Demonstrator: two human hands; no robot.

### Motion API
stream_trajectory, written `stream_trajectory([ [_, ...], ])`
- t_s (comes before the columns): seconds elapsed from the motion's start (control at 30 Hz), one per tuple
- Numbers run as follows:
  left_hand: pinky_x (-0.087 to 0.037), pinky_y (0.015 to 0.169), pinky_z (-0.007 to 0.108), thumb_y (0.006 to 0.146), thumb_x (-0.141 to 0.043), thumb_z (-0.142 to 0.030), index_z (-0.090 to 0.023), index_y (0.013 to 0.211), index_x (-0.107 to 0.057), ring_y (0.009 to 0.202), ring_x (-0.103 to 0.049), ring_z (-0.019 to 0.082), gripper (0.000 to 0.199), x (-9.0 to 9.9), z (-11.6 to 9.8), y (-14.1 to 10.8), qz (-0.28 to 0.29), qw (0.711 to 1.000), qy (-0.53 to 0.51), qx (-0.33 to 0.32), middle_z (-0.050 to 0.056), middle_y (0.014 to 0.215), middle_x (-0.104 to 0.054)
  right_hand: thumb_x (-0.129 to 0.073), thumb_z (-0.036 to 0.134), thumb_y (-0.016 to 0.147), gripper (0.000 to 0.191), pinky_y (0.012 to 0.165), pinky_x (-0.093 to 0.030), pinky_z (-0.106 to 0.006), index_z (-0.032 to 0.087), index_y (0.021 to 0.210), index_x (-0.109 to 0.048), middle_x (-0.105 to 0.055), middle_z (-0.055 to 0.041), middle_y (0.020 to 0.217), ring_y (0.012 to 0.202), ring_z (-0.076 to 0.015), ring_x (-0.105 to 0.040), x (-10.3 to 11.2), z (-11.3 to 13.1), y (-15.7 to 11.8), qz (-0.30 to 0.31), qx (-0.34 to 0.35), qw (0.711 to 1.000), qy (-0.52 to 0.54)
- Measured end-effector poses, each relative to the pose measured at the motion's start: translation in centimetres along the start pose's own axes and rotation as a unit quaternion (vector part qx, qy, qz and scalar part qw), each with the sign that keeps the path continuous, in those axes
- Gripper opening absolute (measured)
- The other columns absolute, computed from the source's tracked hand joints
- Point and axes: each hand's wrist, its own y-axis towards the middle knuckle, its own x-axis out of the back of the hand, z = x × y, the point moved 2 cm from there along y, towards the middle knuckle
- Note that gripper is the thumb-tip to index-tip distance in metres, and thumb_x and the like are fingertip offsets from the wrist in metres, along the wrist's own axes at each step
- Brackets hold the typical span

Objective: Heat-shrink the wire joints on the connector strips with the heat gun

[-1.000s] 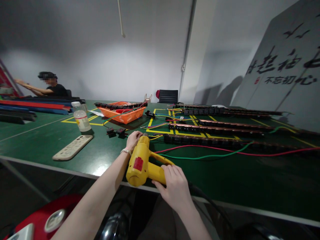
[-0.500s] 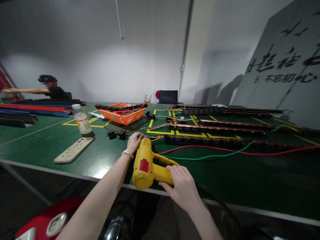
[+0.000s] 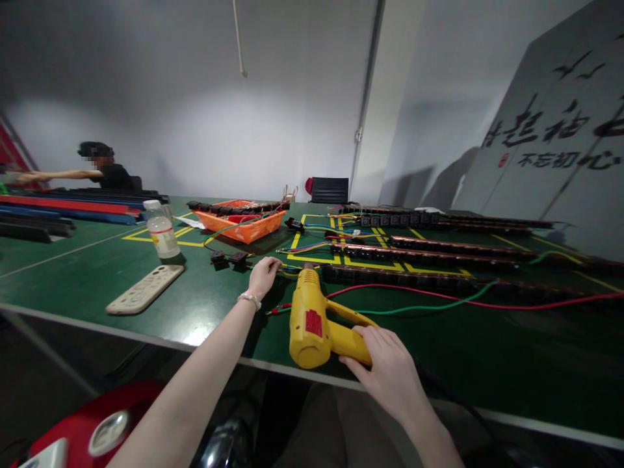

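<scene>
My right hand (image 3: 387,364) is wrapped round the handle of a yellow heat gun (image 3: 312,318), whose nozzle points away from me toward the black strip's wires. My left hand (image 3: 264,276) pinches the ends of thin coloured wires (image 3: 290,270) just left of the nozzle. Those wires run to a long black strip (image 3: 380,275) lying on the green table. A red wire (image 3: 390,286) and a green wire (image 3: 414,308) pass behind the heat gun, and their tipped ends show to its left. Two small black connectors (image 3: 229,259) lie beyond my left hand.
An orange basket (image 3: 244,229) holding black parts stands further back. At left are a bottle (image 3: 162,234) and a cream phone-like object (image 3: 146,289). More long strips (image 3: 424,252) lie at right. Another person (image 3: 110,170) sits at the far left behind stacked coloured profiles (image 3: 73,207).
The heat gun and my right hand have shifted right, away from my left hand. The tipped ends of the red and green wires have come into view. My left hand stays nearly in place.
</scene>
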Motion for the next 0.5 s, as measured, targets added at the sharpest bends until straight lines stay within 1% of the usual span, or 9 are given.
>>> stream_trajectory([
  [0.13,-0.045,0.077,0.027,0.087,-0.048,-0.024,-0.019,0.083,-0.064,0.084,-0.06,0.017,0.017,0.1,-0.2,-0.1,-0.004,1.0,-0.006,-0.001,0.005,0.088,-0.067,-0.068,0.038,0.074,0.038,0.079,-0.045,-0.034,0.015,0.101,-0.055,-0.063,-0.0043,0.09,0.086,-0.0207,-0.058,0.2,-0.6,-0.6,-0.016,0.006,1.0,-0.02],
  [0.27,-0.045,0.076,0.027,0.086,-0.048,-0.024,-0.019,0.083,-0.064,0.082,-0.06,0.016,0.017,0.0,-0.2,-0.1,-0.007,1.0,-0.009,-0.001,0.005,0.086,-0.066,-0.067,0.04,0.075,0.038,0.079,-0.044,-0.034,0.015,0.101,-0.055,-0.062,-0.0045,0.089,0.085,-0.0208,-0.057,0.1,-0.6,-0.9,-0.023,0.003,0.999,-0.042],
  [0.5,-0.045,0.076,0.026,0.086,-0.048,-0.025,-0.019,0.083,-0.064,0.082,-0.06,0.016,0.018,-0.3,0.2,0.0,-0.006,1.0,-0.021,0.008,0.004,0.086,-0.066,-0.065,0.041,0.077,0.039,0.078,-0.042,-0.034,0.012,0.101,-0.054,-0.061,-0.0052,0.087,0.081,-0.0198,-0.056,-0.6,1.3,-0.5,-0.053,0.016,0.997,-0.053],
])
